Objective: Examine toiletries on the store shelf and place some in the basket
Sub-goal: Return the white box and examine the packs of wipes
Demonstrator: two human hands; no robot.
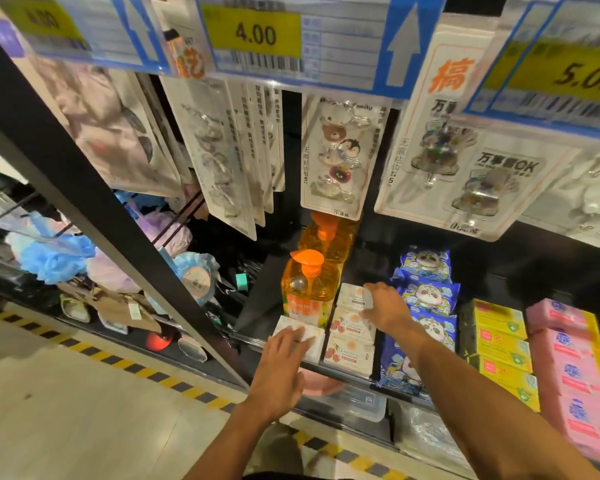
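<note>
Left hand (284, 362) lies flat on the white box (291, 323) at the shelf's (347, 372) front edge; right hand (388, 306) grips the rearmost soap box (352, 296), beside the orange pump bottle (309, 289).

Both arms are bare as far up as I can follow them, wrist to elbow, nothing but skin. The left grip (284, 355) is a bare hand with long, slim fingers, and the left forearm (236, 431) behind it is lean and narrow at the wrist. The right grip (387, 308) is bare as well, its knuckles standing out plainly. The right forearm (482, 400) looks the thicker of the two. Low between the arms there is a thin strip of dark cloth (284, 477), too little of it showing to tell which garment.
</note>
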